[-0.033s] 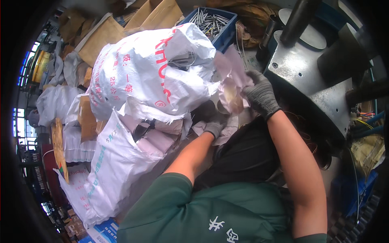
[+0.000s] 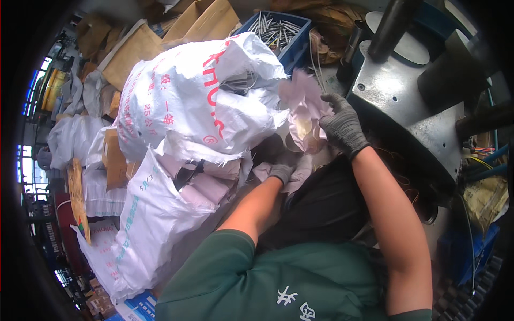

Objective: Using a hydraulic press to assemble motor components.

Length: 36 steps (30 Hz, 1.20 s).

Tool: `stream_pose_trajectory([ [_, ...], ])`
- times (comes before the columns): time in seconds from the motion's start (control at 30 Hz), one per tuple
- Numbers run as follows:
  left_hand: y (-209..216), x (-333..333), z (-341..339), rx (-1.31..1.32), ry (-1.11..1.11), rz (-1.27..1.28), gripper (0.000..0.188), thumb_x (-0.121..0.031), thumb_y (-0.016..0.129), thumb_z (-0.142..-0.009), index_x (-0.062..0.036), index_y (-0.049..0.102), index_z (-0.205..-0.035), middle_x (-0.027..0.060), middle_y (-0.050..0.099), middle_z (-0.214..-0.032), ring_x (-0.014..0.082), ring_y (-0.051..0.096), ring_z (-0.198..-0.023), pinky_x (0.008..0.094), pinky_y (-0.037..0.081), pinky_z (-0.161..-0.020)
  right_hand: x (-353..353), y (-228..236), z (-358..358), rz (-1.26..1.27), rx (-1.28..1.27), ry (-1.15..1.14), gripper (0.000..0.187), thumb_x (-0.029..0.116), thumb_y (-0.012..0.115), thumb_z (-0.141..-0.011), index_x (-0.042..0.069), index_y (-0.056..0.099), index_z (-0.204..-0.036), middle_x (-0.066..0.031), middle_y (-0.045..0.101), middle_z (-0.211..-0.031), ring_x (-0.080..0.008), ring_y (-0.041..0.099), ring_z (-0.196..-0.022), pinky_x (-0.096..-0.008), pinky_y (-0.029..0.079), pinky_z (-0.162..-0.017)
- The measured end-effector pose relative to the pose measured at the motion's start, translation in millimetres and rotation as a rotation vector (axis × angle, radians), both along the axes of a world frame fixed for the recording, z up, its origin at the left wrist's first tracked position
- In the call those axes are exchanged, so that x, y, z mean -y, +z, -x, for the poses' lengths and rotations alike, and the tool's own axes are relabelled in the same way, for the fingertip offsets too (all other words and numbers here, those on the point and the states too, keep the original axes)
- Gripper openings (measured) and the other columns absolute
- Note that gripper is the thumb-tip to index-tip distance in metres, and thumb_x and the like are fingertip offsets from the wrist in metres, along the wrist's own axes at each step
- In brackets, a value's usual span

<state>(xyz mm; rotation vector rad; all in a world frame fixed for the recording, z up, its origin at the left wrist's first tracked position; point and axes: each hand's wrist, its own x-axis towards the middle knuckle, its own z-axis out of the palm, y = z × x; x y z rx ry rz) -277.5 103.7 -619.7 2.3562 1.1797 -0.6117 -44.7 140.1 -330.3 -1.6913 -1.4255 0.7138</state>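
My right hand [image 2: 342, 122], in a grey knit glove, pinches the edge of a crumpled pinkish paper sheet [image 2: 305, 101]. The sheet stands up, loosely folded, with a pale yellowish patch in its middle. Lower and to the left, my gloved left hand [image 2: 281, 171] rests against another crumpled piece of pinkish paper [image 2: 301, 174]; its fingers are blurred and partly hidden. A dark rounded thing [image 2: 269, 148] lies just beyond it, too shadowed to name. Beside my left forearm, an opened white woven sack [image 2: 155, 214] holds pinkish paper-wrapped rolls [image 2: 206, 188].
A second, bulging white sack [image 2: 182, 96] lies behind it. At the back stands a blue crate [image 2: 305, 45] of thin metal rods. A heavy metal machine plate [image 2: 396, 85] with dark posts fills the right. Black cloth [image 2: 321, 206] covers my lap; cardboard [image 2: 131, 53] lies back left.
The upper part of the pinkish sheet has tipped slightly left and crumpled more. My left hand has drawn back a little toward me. My right hand keeps its hold, nearly still.
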Motion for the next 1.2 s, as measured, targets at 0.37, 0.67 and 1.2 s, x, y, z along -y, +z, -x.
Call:
stream_pose_trajectory([
  [0.37, 42.9, 37.1, 92.2, 0.071, 0.363, -0.188, 0.04, -0.033, 0.078, -0.087, -0.0111, 0.08, -0.12, 0.0241, 0.062, -0.149, 0.0422, 0.069, -0.125, 0.0543, 0.053, -0.111, -3.3, 14.7, 9.2, 0.044, -0.113, 0.046, 0.056, 0.02, 0.074, -0.095, 0.004, 0.064, -0.148, -0.0189, 0.075, -0.114, -0.0258, 0.074, -0.106, -0.0363, 0.059, -0.092],
  [0.67, 67.2, 6.5, 91.8, -0.032, 0.377, 0.187, 0.049, -0.021, 0.08, -0.083, -0.0009, 0.074, -0.127, 0.0299, 0.069, -0.138, 0.0447, 0.067, -0.129, 0.05, 0.053, -0.111, -4.3, 18.7, 14.3, 0.164, -0.21, 0.137, 0.056, 0.024, 0.076, -0.087, 0.003, 0.07, -0.139, -0.0244, 0.079, -0.107, -0.0274, 0.078, -0.1, -0.0376, 0.061, -0.093],
  [1.2, 288.5, -23.3, 9.2, 0.835, 0.085, -0.546, 0.038, -0.014, 0.073, -0.09, -0.0014, 0.067, -0.126, 0.0218, 0.071, -0.117, 0.0378, 0.07, -0.11, 0.0454, 0.058, -0.094, -5.0, -4.3, 19.7, 0.344, -0.678, 0.483, 0.075, 0.026, 0.09, -0.082, 0.002, 0.062, -0.148, -0.0114, 0.073, -0.125, -0.0199, 0.068, -0.111, -0.034, 0.057, -0.098],
])
